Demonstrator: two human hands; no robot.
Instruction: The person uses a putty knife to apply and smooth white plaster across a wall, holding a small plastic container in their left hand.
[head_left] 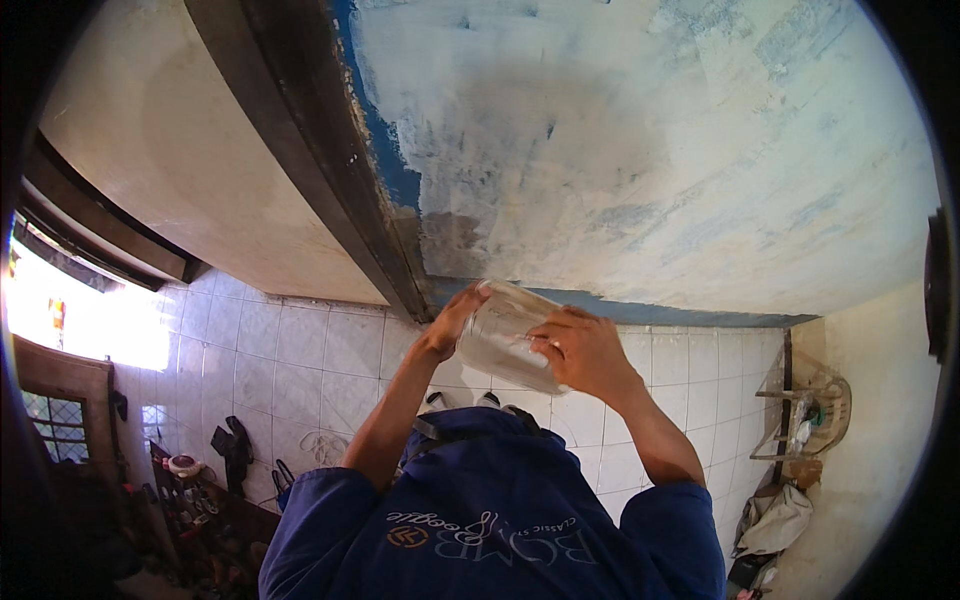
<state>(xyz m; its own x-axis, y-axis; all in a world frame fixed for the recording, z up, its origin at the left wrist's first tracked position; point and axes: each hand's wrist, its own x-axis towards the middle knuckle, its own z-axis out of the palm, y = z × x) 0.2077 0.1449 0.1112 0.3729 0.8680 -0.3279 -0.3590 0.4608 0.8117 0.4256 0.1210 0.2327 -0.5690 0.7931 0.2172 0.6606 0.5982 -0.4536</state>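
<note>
I grip the left side of a pale, semi-clear rectangular container [496, 360] with my left hand [450, 328], fingers along its upper rim. My right hand [580, 355] is over the container's right part, its fingers curled inward; whatever is between them is too small to make out. The container is held in front of my dark blue shirt, above the tiled floor. Just beyond it is a wall [640, 150] with patchy white coating over blue paint, beside a dark wooden door frame [300, 150].
A plastic chair [830, 405] with items on it stands at the right wall, cloth bags [790, 520] below it. At lower left are a cluttered wooden shelf [205, 515], dark objects on the tiled floor [270, 350] and a wooden door [60, 370] with a grille. A bright opening is at far left.
</note>
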